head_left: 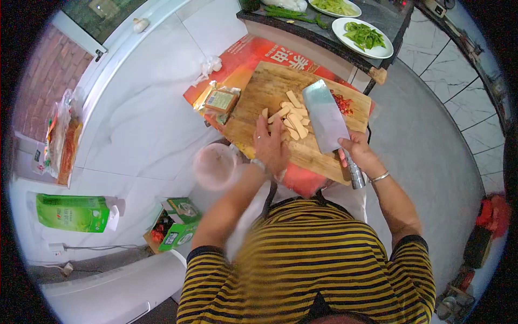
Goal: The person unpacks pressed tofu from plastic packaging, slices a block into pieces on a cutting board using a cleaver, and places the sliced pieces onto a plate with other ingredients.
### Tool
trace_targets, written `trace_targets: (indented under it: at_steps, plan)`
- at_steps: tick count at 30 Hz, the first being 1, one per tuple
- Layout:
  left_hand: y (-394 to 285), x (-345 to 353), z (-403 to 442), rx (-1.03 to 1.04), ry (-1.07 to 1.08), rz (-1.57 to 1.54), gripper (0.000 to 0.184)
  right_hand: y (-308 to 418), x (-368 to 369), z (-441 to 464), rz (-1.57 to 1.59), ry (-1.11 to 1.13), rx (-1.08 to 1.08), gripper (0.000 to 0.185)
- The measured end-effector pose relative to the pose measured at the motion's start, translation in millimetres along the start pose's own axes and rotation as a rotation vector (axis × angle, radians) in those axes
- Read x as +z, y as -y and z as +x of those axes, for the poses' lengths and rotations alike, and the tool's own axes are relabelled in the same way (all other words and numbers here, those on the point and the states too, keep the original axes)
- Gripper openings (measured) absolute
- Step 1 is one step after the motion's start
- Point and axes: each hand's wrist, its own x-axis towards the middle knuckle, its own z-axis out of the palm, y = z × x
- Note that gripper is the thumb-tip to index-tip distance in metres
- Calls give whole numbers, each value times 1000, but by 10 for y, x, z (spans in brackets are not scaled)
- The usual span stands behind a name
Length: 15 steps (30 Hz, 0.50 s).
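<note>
Striped shirt [318, 254], right hand [362, 154] gripping cleaver [326, 116], pale slices [295, 121] beside left hand [271, 147], grip unclear.

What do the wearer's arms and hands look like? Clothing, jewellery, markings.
Both hands ungloved. Left hand: slim ring on one finger, pale band at the wrist, too blurred to identify. Right hand: silver-toned bangle at the wrist. Short sleeves, yellow and dark horizontal stripes, plain dark cuffs. Forearms uncovered; no cables visible on them.
</note>
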Motion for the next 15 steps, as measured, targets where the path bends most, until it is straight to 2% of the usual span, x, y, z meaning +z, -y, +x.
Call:
trace_targets:
  at_steps: [6, 9, 10, 11, 12, 13, 14, 15]
  plan:
    - [13, 77, 229, -144, -58, 17, 73, -53, 150, 67, 88, 61, 16, 15]
    - [102, 349, 319, -161, -234, -68, 62, -189, 219, 126, 202, 115, 58, 14]
    - [64, 333, 341, -114, -290, -171, 61, -348, 222, 149, 255, 89, 43, 15]
    - [12, 249, 316, -53, -302, -317, 60, -390, 238, 153, 71, 145, -25, 21]
    - [-57, 173, 362, 28, -273, -539, 60, -389, 267, 167, 74, 159, -7, 23]
    - [-136, 105, 413, 73, -174, -879, 60, 19, 334, -72, 51, 165, 1, 20]
    - [-196, 90, 435, 115, -128, -1011, 60, 163, 395, -189, 34, 129, -20, 16]
    - [-239, 90, 449, 163, -115, -1009, 61, -317, 439, 199, 28, 132, -147, 13]
